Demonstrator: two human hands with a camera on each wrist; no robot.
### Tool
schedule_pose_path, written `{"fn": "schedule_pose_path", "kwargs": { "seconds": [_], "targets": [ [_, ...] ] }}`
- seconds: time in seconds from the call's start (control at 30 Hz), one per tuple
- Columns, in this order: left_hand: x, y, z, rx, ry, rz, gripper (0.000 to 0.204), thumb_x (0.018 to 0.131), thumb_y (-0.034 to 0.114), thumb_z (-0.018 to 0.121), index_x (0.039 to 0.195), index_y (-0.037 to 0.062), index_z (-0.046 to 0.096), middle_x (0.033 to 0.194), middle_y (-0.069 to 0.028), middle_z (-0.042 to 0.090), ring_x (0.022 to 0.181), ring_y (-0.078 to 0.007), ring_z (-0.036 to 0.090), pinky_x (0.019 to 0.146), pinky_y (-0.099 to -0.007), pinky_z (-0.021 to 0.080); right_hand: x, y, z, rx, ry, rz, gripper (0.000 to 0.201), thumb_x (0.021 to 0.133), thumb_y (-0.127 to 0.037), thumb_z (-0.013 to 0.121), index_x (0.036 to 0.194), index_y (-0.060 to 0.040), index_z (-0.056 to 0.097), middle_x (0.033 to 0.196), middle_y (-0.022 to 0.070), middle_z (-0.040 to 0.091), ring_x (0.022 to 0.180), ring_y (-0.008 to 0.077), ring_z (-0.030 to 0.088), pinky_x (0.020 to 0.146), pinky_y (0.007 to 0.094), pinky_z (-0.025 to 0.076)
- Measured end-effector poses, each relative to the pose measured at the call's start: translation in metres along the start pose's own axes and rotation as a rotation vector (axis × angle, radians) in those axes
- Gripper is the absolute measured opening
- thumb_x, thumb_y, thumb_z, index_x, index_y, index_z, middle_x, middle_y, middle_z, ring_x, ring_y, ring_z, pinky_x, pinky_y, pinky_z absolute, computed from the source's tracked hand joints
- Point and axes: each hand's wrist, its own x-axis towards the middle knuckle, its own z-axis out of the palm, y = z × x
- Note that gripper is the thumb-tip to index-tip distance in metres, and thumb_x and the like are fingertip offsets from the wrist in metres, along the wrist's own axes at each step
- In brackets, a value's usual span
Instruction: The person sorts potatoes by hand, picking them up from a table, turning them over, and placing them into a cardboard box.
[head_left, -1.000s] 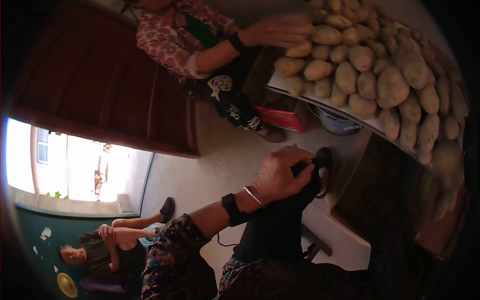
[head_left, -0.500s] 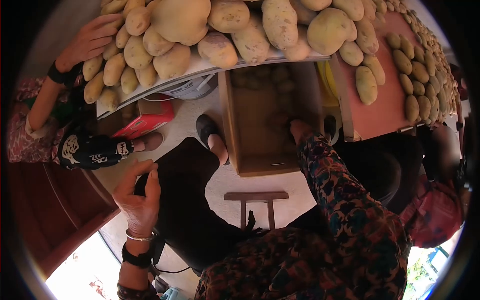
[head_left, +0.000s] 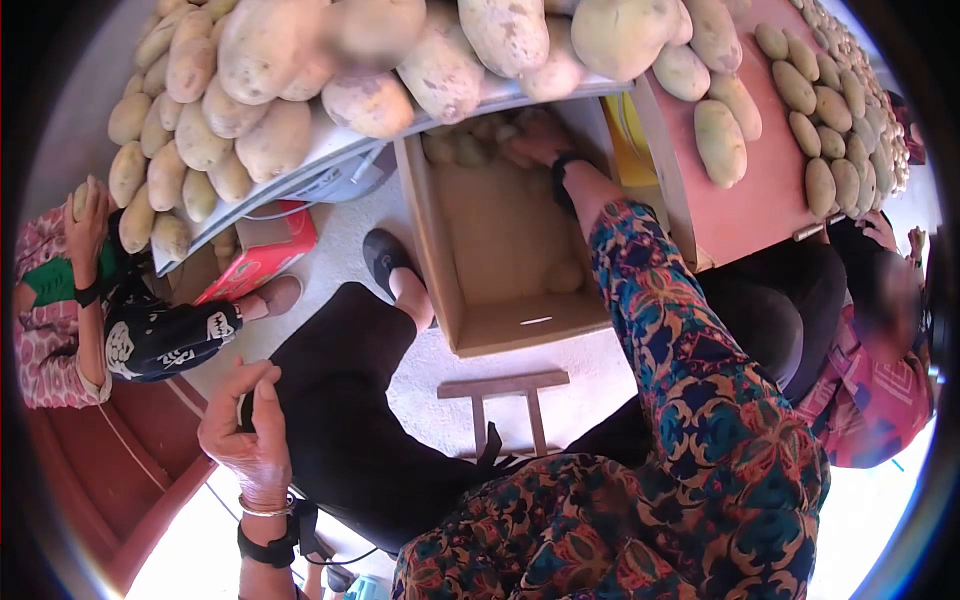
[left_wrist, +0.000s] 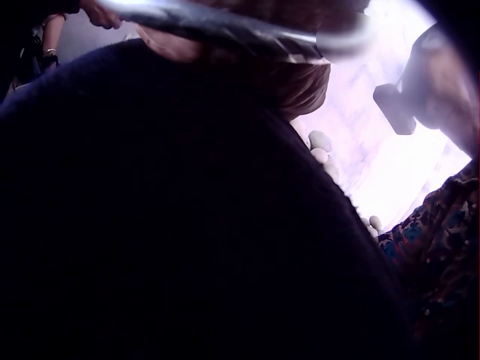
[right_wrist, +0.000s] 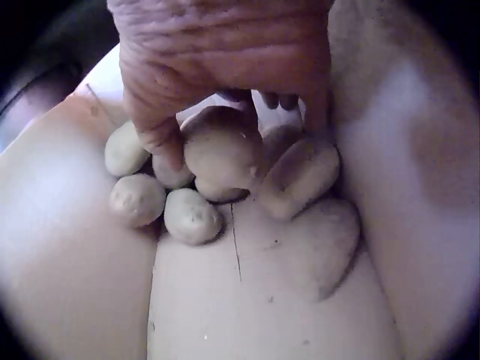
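Deep in a cardboard box [head_left: 500, 290], at its far end, my right hand [head_left: 535, 138] reaches among potatoes. The right wrist view shows this hand [right_wrist: 225, 60] from above, with thumb and fingers around a brown potato [right_wrist: 221, 154]. Several other potatoes [right_wrist: 193, 217] lie close about it on the box floor, and the fingertips are partly hidden behind them. My left hand [head_left: 248, 430] is held above my left thigh, its fingers loosely bent and nothing in them. Dark cloth [left_wrist: 172, 210] fills most of the left wrist view.
Big potatoes [head_left: 368, 103] are piled along the table edge above the box. Smaller ones [head_left: 832, 107] lie in rows on a reddish board [head_left: 770, 220] at right. Another person's hand [head_left: 86, 225] holds a potato at left. A red carton [head_left: 265, 255] and a wooden stool [head_left: 505, 385] stand below.
The head view has swung from the left to face the box. My right hand has moved from the box's near right part to its far end. The other person's hand has left the pile with a potato.
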Motion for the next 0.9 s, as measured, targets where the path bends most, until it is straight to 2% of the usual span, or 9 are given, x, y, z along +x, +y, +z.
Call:
{"fn": "schedule_pose_path", "kwargs": {
  "seconds": [0.33, 0.43, 0.5, 0.53, 0.6, 0.7, 0.77, 0.83, 0.9],
  "targets": [
    [0.003, 0.004, -0.001, 0.006, -0.039, 0.038, 0.013, 0.088, 0.005, 0.058, 0.093, -0.0028, 0.068, 0.083, -0.0101, 0.070, 0.083, -0.0181, 0.067, 0.105, -0.0448, 0.044, -0.014, -0.007, -0.013, -0.165, -0.399, -0.012, 0.067, 0.081, -0.051, 0.059, 0.128, -0.0031, 0.059, 0.135, 0.0178, 0.057, 0.115, 0.0344, 0.059, 0.102, 0.0458, 0.044],
    [0.002, 0.008, 0.001, 0.009, -0.022, 0.044, 0.010, 0.086, 0.004, 0.060, 0.089, -0.0013, 0.068, 0.081, -0.0091, 0.070, 0.080, -0.0194, 0.068, 0.103, -0.0473, 0.046, -0.016, -0.051, -0.009, -0.273, -0.253, 0.009, 0.063, 0.085, -0.048, 0.056, 0.129, -0.0033, 0.056, 0.132, 0.0180, 0.059, 0.117, 0.0329, 0.059, 0.098, 0.0438, 0.048],
    [0.002, 0.010, 0.001, 0.014, -0.023, 0.048, 0.010, 0.086, 0.004, 0.059, 0.089, -0.0011, 0.068, 0.081, -0.0091, 0.070, 0.080, -0.0195, 0.068, 0.103, -0.0472, 0.046, -0.010, -0.086, -0.016, 0.089, 0.179, -0.097, 0.052, 0.079, -0.030, 0.062, 0.126, -0.0068, 0.061, 0.133, 0.0204, 0.056, 0.127, 0.0369, 0.051, 0.107, 0.0477, 0.041],
    [0.002, 0.012, 0.002, 0.015, -0.022, 0.034, 0.010, 0.086, 0.004, 0.059, 0.089, -0.0010, 0.068, 0.080, -0.0093, 0.070, 0.080, -0.0195, 0.068, 0.103, -0.0472, 0.046, 0.003, -0.098, -0.004, 0.093, 0.181, -0.100, 0.052, 0.079, -0.030, 0.062, 0.126, -0.0068, 0.061, 0.133, 0.0204, 0.056, 0.127, 0.0369, 0.051, 0.107, 0.0477, 0.041],
    [0.002, 0.015, 0.003, 0.016, -0.019, 0.022, 0.010, 0.085, 0.004, 0.059, 0.089, -0.0008, 0.068, 0.080, -0.0094, 0.070, 0.080, -0.0194, 0.068, 0.103, -0.0472, 0.046, 0.034, -0.104, 0.033, -0.021, 0.549, -0.549, 0.049, 0.082, -0.023, 0.058, 0.127, -0.0060, 0.057, 0.135, 0.0188, 0.054, 0.126, 0.0386, 0.050, 0.108, 0.0483, 0.039],
    [0.005, 0.016, 0.003, 0.007, -0.027, 0.025, 0.010, 0.085, 0.003, 0.059, 0.089, -0.0005, 0.068, 0.080, -0.0095, 0.070, 0.080, -0.0193, 0.068, 0.102, -0.0473, 0.046, 0.038, -0.109, 0.048, -0.004, 0.762, -0.545, 0.048, 0.085, -0.019, 0.053, 0.131, -0.0069, 0.053, 0.140, 0.0181, 0.049, 0.124, 0.0402, 0.050, 0.108, 0.0487, 0.037],
    [0.006, 0.016, 0.003, 0.008, -0.020, 0.051, 0.010, 0.084, 0.003, 0.060, 0.089, -0.0004, 0.068, 0.080, -0.0094, 0.070, 0.078, -0.0194, 0.068, 0.101, -0.0472, 0.047, 0.032, -0.103, 0.048, -0.010, 0.686, -0.400, 0.045, 0.089, -0.019, 0.052, 0.133, -0.0078, 0.053, 0.141, 0.0167, 0.049, 0.121, 0.0392, 0.052, 0.106, 0.0513, 0.038],
    [0.008, 0.014, 0.001, 0.012, -0.023, 0.061, 0.010, 0.084, 0.003, 0.060, 0.089, -0.0005, 0.069, 0.079, -0.0092, 0.070, 0.077, -0.0196, 0.068, 0.101, -0.0470, 0.047, 0.004, -0.083, 0.032, -0.242, -0.020, -0.173, 0.046, 0.089, -0.017, 0.052, 0.134, -0.0059, 0.052, 0.136, 0.0167, 0.053, 0.122, 0.0352, 0.053, 0.105, 0.0504, 0.040],
    [0.007, 0.013, 0.001, 0.004, -0.034, 0.071, 0.010, 0.084, 0.003, 0.061, 0.088, -0.0005, 0.069, 0.079, -0.0090, 0.070, 0.076, -0.0197, 0.068, 0.100, -0.0469, 0.047, -0.013, -0.047, 0.065, -0.306, -0.071, -0.153, 0.044, 0.080, -0.014, 0.060, 0.124, -0.0079, 0.061, 0.138, 0.0216, 0.051, 0.119, 0.0358, 0.058, 0.097, 0.0483, 0.048]
  ]
}}
